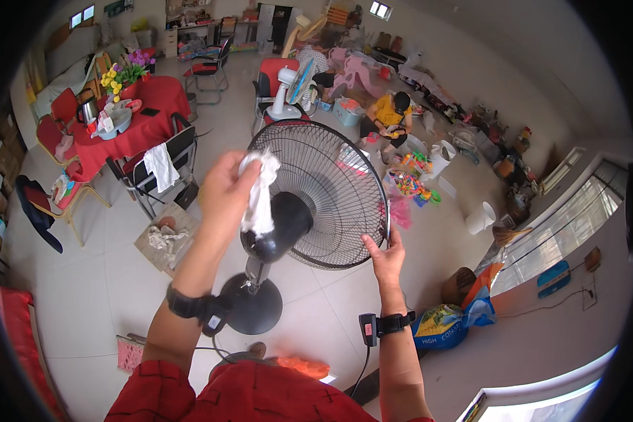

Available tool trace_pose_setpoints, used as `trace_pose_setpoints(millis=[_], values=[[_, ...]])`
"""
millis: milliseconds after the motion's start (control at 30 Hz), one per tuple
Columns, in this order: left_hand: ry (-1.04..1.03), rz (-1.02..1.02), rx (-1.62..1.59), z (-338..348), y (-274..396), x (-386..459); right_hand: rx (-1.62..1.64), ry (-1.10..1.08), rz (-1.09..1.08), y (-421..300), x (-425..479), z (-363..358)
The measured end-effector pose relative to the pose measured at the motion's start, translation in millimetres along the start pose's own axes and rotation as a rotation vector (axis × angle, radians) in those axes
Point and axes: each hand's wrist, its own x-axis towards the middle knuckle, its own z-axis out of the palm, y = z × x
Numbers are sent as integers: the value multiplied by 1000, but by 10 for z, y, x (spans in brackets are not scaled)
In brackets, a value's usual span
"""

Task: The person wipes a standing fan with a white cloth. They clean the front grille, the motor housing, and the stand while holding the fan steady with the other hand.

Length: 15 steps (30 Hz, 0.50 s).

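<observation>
Right in front of me stands a black pedestal fan, its round wire guard [327, 205] facing away from me. Its motor housing [279, 221] and round base [253, 311] are black too. A crumpled white cloth [261, 198] is gripped in my left hand [227, 184], held up at the motor housing and the guard's left side; whether it touches them I cannot tell. My right hand [387, 258] grips the guard's lower right rim, thumb on the near side and fingers around the edge. Each of my wrists wears a black strap with a small device.
Left is a table with a red cloth [163, 100], ringed by chairs. A white cloth [161, 166] hangs over a black chair [182, 147]. Ahead, a second fan [295, 87] stands on a chair. A person [393, 113] sits low among toys and buckets. A blue sack [443, 327] lies right.
</observation>
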Motion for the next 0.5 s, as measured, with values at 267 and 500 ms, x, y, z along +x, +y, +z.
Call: trace_pose_setpoints(millis=[267,500], values=[[-191,-91,-23,-215,-553,-433,-58,47,-10,1,-1,-166],[-492,-3,201,19,-567,-768,-263,89,-135,-269,-338,-306]])
